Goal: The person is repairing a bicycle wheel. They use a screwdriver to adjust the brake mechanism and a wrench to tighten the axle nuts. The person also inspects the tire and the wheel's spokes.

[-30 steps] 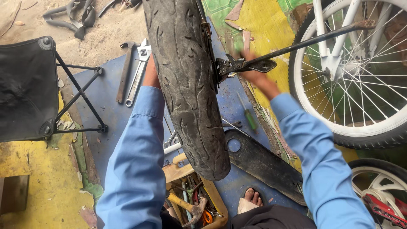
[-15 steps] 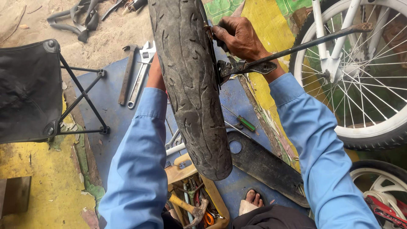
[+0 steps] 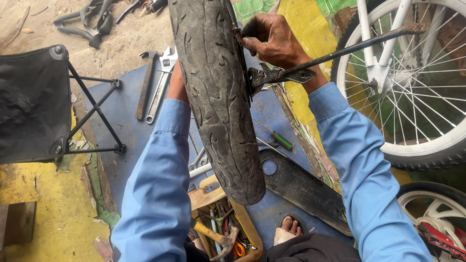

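One worn tyre (image 3: 216, 97), two hands (image 3: 274, 39), one folding stool (image 3: 34, 104), one hammer (image 3: 144, 82), one adjustable wrench (image 3: 162, 80), one green-handled screwdriver (image 3: 279, 139), one white bicycle wheel (image 3: 412, 82)

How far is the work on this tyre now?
Done: tools lie out, hammer and wrench on the blue mat. In hand: right hand grips the tyre edge; left hand is mostly hidden behind it. Left: the tyre is not yet set down.

Even, soft daylight fills the scene with only faint shadows and no glare. Focus is sharp throughout, with mild wide-angle stretching toward the edges.
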